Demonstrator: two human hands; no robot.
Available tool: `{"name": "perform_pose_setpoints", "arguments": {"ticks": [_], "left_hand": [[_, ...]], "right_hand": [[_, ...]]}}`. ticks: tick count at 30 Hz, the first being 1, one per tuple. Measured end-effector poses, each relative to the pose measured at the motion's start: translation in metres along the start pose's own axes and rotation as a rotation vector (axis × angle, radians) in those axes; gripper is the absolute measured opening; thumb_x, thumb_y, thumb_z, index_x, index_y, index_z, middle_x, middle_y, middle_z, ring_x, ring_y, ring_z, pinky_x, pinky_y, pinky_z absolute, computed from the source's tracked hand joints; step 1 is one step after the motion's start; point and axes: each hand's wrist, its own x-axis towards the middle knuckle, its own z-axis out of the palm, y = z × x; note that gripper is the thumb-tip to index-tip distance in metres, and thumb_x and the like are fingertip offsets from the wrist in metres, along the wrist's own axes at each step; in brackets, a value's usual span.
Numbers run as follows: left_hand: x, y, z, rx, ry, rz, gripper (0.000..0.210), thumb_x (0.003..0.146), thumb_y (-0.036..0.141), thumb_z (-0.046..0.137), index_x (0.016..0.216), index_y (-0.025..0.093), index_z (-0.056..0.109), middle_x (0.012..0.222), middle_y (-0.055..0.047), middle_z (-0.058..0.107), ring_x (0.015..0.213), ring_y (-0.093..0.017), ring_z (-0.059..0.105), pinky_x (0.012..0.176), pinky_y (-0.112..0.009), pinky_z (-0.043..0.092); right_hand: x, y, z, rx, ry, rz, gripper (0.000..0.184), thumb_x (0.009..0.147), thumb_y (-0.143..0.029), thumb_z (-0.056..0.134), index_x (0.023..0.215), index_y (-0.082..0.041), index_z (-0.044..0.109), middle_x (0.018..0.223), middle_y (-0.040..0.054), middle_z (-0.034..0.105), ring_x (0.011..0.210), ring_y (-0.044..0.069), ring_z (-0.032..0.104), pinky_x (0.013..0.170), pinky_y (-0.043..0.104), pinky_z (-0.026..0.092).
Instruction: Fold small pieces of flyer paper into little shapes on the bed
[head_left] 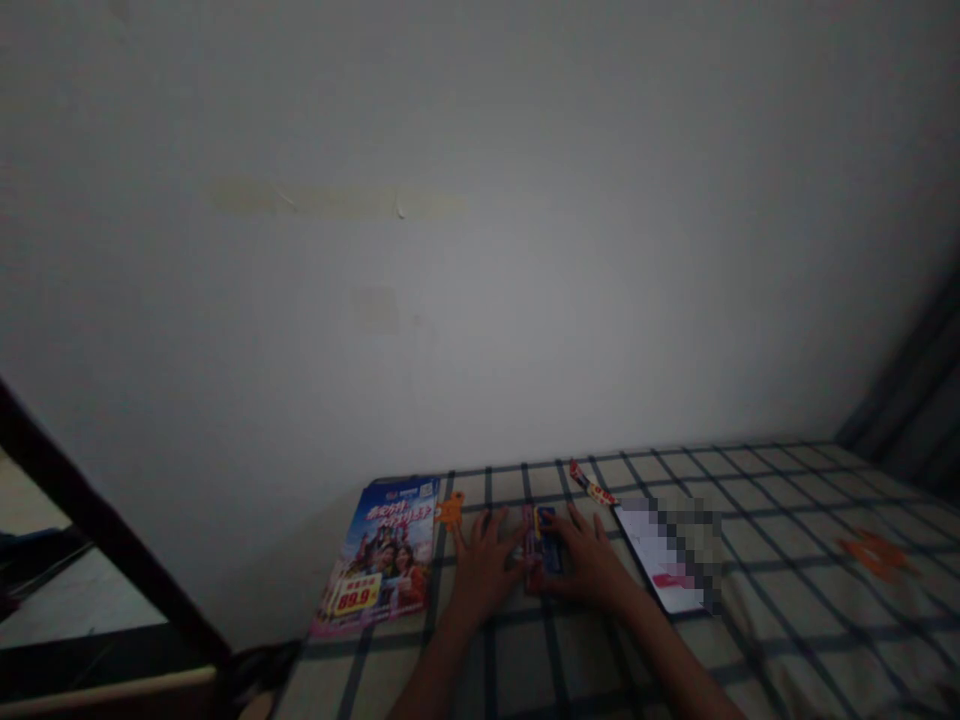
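Observation:
A small folded piece of colourful printed paper (534, 577) lies on the checked cloth, between my two hands. My left hand (486, 560) rests at its left edge, palm down, with the fingers spread. From the other side, my right hand (589, 560) lies over the right part of the paper with its fingers apart, covering some of it. To the left is a stack of printed leaflets (390, 560) showing a group of people and "89.9". An orange cut-out shape (450, 509) sits between the leaflets and my left hand.
A tablet or large phone (656, 560) with a lit screen, partly pixelated, lies right of my right hand. Behind it is a narrow red-and-yellow strip (592, 485). Another orange piece (876, 553) lies far right. A pale wall (562, 300) rises behind the checked cloth (787, 520).

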Motion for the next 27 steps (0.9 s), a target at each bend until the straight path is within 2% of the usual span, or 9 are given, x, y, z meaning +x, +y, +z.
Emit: {"name": "perform_pose_setpoints", "arguments": {"ticks": [6,12,14,16,19,22,27], "left_hand": [[0.0,-0.001,0.002,0.024,-0.008,-0.006,0.057,0.09,0.074,0.042,0.145,0.057,0.037,0.164,0.001,0.032,0.148,-0.039,0.025,0.113,-0.078,0.004],[0.0,-0.003,0.003,-0.017,0.009,0.004,0.057,0.09,0.075,0.041,0.145,0.058,0.036,0.164,-0.001,0.032,0.15,-0.038,0.024,0.112,-0.078,0.001],[0.0,-0.003,0.003,-0.012,0.0,0.006,0.057,0.091,0.074,0.041,0.145,0.058,0.037,0.164,-0.002,0.032,0.15,-0.038,0.023,0.112,-0.078,0.001],[0.0,-0.003,0.003,0.005,-0.009,-0.002,0.056,0.091,0.074,0.041,0.145,0.058,0.037,0.164,-0.001,0.031,0.15,-0.038,0.023,0.112,-0.078,0.001],[0.001,-0.001,0.001,0.012,-0.012,-0.002,0.058,0.091,0.075,0.04,0.146,0.057,0.036,0.165,-0.001,0.03,0.149,-0.039,0.024,0.112,-0.078,0.003],[0.0,0.0,0.001,0.004,-0.003,-0.003,0.058,0.091,0.075,0.04,0.145,0.057,0.037,0.164,-0.001,0.032,0.149,-0.039,0.025,0.112,-0.078,0.004],[0.0,0.0,0.001,0.0,0.007,-0.005,0.058,0.09,0.074,0.042,0.145,0.058,0.035,0.164,-0.001,0.031,0.149,-0.039,0.025,0.113,-0.077,0.003]], "right_hand": [[-0.001,0.003,0.003,-0.017,-0.008,-0.014,0.09,0.067,-0.071,0.069,0.144,-0.031,0.046,0.162,0.0032,0.032,0.153,0.039,0.008,0.119,0.068,-0.009],[-0.001,0.007,0.002,-0.03,-0.029,-0.029,0.098,0.062,-0.068,0.076,0.147,-0.034,0.043,0.163,0.0026,0.03,0.153,0.039,0.007,0.12,0.067,-0.006],[0.0,0.007,0.001,-0.017,-0.023,-0.027,0.09,0.067,-0.071,0.071,0.146,-0.034,0.045,0.163,0.0014,0.031,0.154,0.037,0.008,0.12,0.067,-0.004],[0.001,0.007,0.003,-0.004,0.001,-0.013,0.073,0.08,-0.07,0.059,0.144,-0.036,0.047,0.161,-0.0011,0.034,0.154,0.035,0.01,0.121,0.067,-0.003],[0.003,0.005,0.011,-0.029,0.076,0.016,0.05,0.093,-0.057,0.048,0.139,-0.038,0.052,0.158,-0.0038,0.04,0.153,0.031,0.015,0.121,0.067,-0.002],[0.005,0.004,0.019,-0.091,0.139,0.032,0.046,0.091,-0.048,0.054,0.135,-0.036,0.055,0.155,-0.0026,0.045,0.152,0.032,0.02,0.12,0.068,-0.001],[0.007,0.003,0.022,-0.124,0.165,0.037,0.046,0.088,-0.048,0.058,0.133,-0.037,0.057,0.152,-0.0025,0.048,0.15,0.033,0.025,0.119,0.071,0.002]]}}
